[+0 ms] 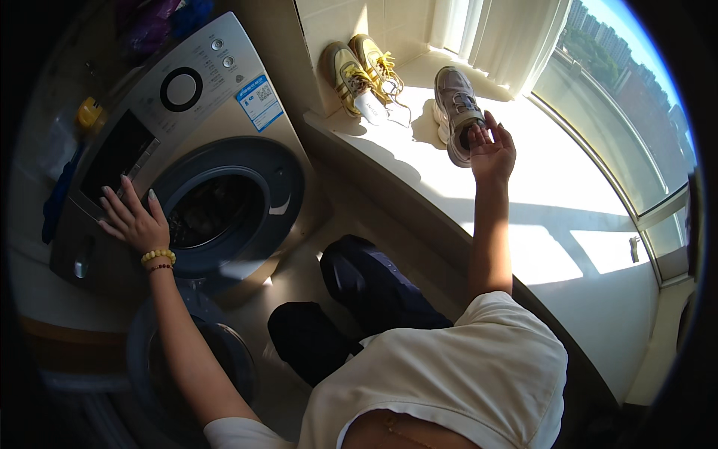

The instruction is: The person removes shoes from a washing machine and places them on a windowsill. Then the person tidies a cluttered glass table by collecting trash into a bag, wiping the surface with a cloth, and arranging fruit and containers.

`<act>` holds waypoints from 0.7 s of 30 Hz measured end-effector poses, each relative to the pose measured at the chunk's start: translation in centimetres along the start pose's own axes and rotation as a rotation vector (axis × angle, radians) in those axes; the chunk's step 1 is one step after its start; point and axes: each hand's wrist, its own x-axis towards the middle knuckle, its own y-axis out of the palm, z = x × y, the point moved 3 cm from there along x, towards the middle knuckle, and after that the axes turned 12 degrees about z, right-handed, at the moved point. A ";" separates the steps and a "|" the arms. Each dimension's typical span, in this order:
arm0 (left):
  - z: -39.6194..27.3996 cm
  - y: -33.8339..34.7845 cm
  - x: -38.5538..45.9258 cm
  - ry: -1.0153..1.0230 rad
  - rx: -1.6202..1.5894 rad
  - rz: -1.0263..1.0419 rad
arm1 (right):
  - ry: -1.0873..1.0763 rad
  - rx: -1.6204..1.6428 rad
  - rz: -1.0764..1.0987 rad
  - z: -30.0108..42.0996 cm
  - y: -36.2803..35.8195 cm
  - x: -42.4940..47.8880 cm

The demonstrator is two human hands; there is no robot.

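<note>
My left hand (134, 221), fingers spread, rests against the front of a silver front-loading washing machine (193, 126), just below its dark display. The machine's round door (224, 331) hangs wide, and dark contents that I cannot make out lie in the drum (216, 210). On the sunlit window sill, my right hand (493, 151) is at the collar of a pale grey sneaker (457, 104). Some of its fingertips touch the opening; whether they grip it is unclear. Part of another white sole (440, 123) shows beside that sneaker.
Yellow sneakers (359, 73) with loose laces stand farther along the sill (538, 168), a white insole (370, 106) sticking out. A white curtain (499, 39) hangs by the window (606, 123). My knees (364, 280) are between machine and sill. Purple bags (146, 25) lie behind the machine.
</note>
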 end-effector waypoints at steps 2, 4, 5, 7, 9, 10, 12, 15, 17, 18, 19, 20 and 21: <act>0.3 -0.3 0.0 -0.008 -0.011 0.002 | -0.129 -0.028 -0.166 2.6 -1.2 3.1; 0.1 -0.7 0.1 -0.008 -0.007 0.014 | -0.182 -0.016 -0.293 3.2 -4.4 6.6; -0.4 -0.8 0.3 -0.015 -0.010 0.013 | -0.209 -0.016 -0.342 3.6 -6.0 8.3; -1.4 -0.7 0.4 -0.043 -0.019 0.037 | -0.131 0.042 -0.400 4.3 -10.1 12.1; -1.5 -1.1 0.3 -0.071 0.013 0.086 | -0.106 0.104 -0.464 2.7 -11.7 13.8; -1.1 -1.7 0.3 -0.082 0.028 0.118 | -0.124 0.163 -0.485 1.6 -12.5 14.9; 0.0 -2.2 0.0 -0.067 0.024 0.141 | -0.101 0.081 -0.402 -1.6 -12.1 13.6; -0.1 -1.7 0.7 -0.070 -0.033 0.204 | -0.151 -0.155 -0.338 2.5 -15.8 16.7; 0.2 -1.0 0.8 -0.054 -0.050 0.238 | -0.169 -0.443 -0.382 3.4 -17.1 17.4; 1.2 -1.3 0.5 -0.024 -0.012 0.270 | -0.225 -0.564 -0.386 -0.9 -12.8 13.2; 1.9 -1.8 0.0 -0.007 -0.002 0.284 | -0.318 -0.695 -0.373 -3.8 -6.0 7.8; 2.2 -1.6 -0.2 -0.002 0.009 0.291 | -0.400 -0.796 -0.292 -4.7 -2.1 5.5; 2.4 -1.5 -0.3 0.010 0.024 0.301 | -0.480 -0.891 -0.214 -6.0 0.6 3.6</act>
